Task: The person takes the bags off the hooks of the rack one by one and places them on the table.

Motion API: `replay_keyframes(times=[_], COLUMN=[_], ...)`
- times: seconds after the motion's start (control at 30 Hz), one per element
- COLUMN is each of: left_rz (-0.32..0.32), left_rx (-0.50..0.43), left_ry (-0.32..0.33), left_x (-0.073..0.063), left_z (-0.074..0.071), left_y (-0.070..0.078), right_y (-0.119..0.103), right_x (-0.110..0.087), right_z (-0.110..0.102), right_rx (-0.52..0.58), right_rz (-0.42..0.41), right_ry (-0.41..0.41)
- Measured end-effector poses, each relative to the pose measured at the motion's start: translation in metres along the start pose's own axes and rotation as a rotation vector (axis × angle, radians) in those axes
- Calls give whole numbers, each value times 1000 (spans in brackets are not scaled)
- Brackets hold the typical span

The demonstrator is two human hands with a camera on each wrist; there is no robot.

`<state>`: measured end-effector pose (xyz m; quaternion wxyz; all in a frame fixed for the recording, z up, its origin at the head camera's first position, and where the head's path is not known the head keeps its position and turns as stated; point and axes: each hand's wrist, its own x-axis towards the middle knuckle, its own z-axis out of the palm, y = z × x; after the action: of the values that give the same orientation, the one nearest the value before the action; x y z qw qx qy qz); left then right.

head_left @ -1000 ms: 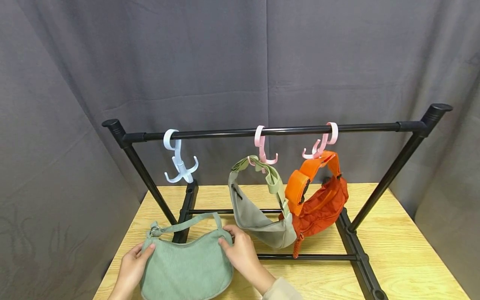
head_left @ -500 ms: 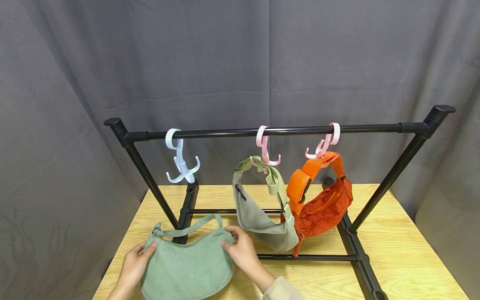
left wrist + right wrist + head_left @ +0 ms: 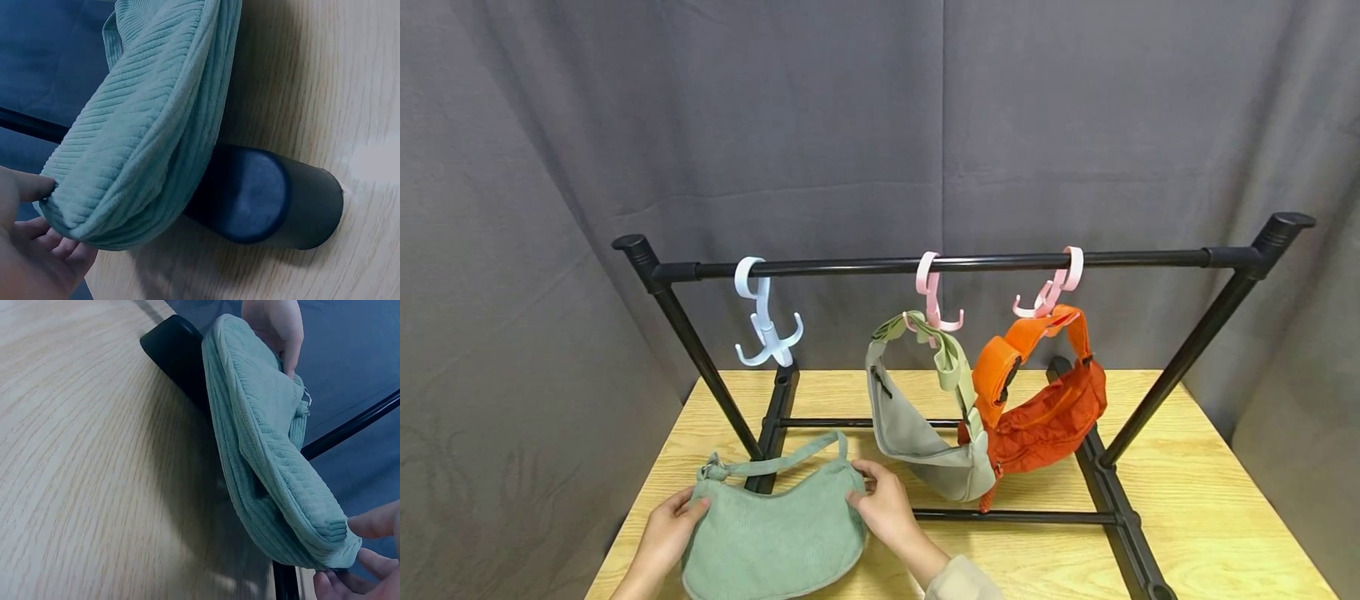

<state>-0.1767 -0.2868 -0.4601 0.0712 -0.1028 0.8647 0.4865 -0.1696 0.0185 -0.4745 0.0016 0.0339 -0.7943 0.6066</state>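
In the head view, a person's left hand (image 3: 668, 533) and right hand (image 3: 883, 504), well apart, pinched the upper corners of a green corduroy shoulder bag (image 3: 775, 529) at the near left of a black rack (image 3: 850, 267). Neither gripped its strap (image 3: 790, 462), which, left loose, could flop or twist. A pale-blue hook (image 3: 767, 333) hung from the rack's crossbar, and pink hooks carried a gray-green belt bag (image 3: 925, 446) and an orange-red waist bag (image 3: 1048, 425); a stray sweep of the right hand, just beside the gray-green one, could jostle it loose. In the left wrist view, thumb and fingers nipped one corner above a black rack foot (image 3: 250, 194), where a lowered bag might snag; contact was impossible to tell. In the right wrist view, the fabric sagged in slack folds between the two grips, and so shallow a pinch could let a corner slip.
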Motion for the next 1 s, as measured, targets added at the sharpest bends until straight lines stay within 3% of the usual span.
replay_keyframes(times=[0.33,0.57,0.83,1.0], left_rz=[41,17,0,47], left_rx=[22,4,-21,-16], left_ry=[7,10,-6,23], left_x=[1,1,-5,-15], left_z=[5,4,1,3], left_y=[2,4,13,23], right_y=[3,1,-11,-22], right_x=[2,0,-7,-12], right_z=[-1,-3,-5,-9], right_rx=[-59,-91,-159,-191], right_rz=[-5,-24,-61,-92], right_ry=[4,-9,-88,-109])
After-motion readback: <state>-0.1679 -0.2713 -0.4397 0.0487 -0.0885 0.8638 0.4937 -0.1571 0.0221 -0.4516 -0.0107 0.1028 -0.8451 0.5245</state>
